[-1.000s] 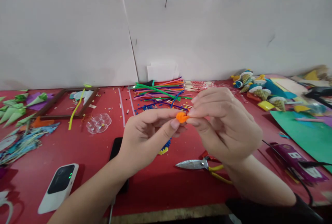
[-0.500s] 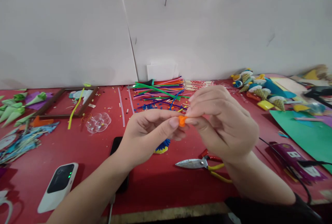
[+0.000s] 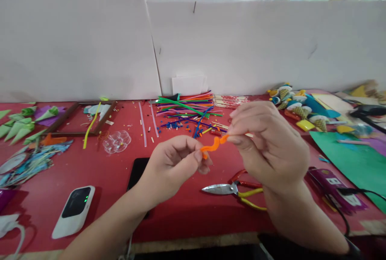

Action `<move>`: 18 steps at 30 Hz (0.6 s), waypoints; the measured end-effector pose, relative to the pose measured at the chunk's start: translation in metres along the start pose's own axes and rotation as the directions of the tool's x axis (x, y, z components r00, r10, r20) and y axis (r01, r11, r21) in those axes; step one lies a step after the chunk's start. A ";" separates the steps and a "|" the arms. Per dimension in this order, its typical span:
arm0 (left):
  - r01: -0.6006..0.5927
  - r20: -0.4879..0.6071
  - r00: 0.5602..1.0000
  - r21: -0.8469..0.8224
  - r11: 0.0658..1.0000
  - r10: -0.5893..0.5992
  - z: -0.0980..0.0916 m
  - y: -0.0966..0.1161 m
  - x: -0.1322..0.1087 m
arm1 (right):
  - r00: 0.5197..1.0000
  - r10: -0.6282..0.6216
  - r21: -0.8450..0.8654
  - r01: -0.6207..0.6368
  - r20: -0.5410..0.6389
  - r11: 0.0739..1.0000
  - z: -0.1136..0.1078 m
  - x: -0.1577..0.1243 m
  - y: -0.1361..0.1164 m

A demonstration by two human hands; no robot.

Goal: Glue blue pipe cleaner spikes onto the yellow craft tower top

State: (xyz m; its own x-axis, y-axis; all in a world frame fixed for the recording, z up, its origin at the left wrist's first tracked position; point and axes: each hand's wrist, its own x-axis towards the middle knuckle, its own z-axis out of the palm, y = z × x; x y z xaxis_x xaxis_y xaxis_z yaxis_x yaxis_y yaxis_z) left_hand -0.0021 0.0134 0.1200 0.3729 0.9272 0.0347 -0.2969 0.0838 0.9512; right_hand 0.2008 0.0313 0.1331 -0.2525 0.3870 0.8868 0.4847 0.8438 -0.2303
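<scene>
Between my two hands, above the red table (image 3: pixel 177 228), stretches a short, wavy orange pipe cleaner (image 3: pixel 215 145). My left hand (image 3: pixel 177 163) pinches its left end between thumb and forefinger, and a small bent bit shows below the thumb. The right end is pinched by the fingertips of my right hand (image 3: pixel 267 143). Beneath them lie scissors (image 3: pixel 223 189) with red and yellow handles, partly covered by my right hand. A heap of coloured pipe cleaners (image 3: pixel 183 105) lies behind my hands.
A dark phone (image 3: pixel 138 173) lies partly under my left forearm, with a white device (image 3: pixel 74 211) farther left. Small ice-cream-cone figures (image 3: pixel 298 107) and a green sheet (image 3: pixel 346 155) occupy the right. A clear bead tray (image 3: pixel 117 141) sits near a brown frame (image 3: pixel 60 121). White boards (image 3: pixel 241 43) stand behind.
My hands have moved apart, and the compact orange coil is now drawn out into a wavy length. The blue and yellow piece seen beneath my hands before no longer shows.
</scene>
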 end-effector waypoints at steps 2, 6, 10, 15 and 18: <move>0.027 -0.004 1.000 0.056 0.998 -0.026 -0.003 -0.005 -0.012 | 0.996 -0.018 -0.033 0.021 0.092 0.999 -0.007 -0.004 0.000; 0.017 0.041 0.999 0.301 0.953 -0.031 -0.008 -0.035 -0.040 | 0.947 -0.125 -0.035 0.141 0.295 0.989 -0.010 -0.034 0.005; -0.226 0.163 0.974 0.733 0.642 0.158 -0.012 -0.085 -0.059 | 0.835 -0.081 -0.020 0.109 0.544 0.994 0.002 -0.082 0.002; -0.489 0.461 0.824 0.872 0.003 0.330 -0.020 -0.125 -0.061 | 0.736 0.071 0.076 -0.165 0.673 0.983 0.013 -0.121 -0.017; -0.527 0.522 0.789 0.846 -0.078 0.324 -0.027 -0.128 -0.058 | 0.673 0.182 0.089 -0.347 0.717 0.934 0.017 -0.130 -0.021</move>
State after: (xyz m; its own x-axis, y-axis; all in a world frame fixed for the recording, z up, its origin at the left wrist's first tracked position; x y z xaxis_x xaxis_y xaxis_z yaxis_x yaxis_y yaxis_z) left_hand -0.0100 -0.0414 -0.0119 0.6570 0.5684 0.4952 0.5703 -0.8044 0.1667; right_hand 0.2089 -0.0304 0.0154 -0.6823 0.6803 0.2677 0.4657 0.6867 -0.5582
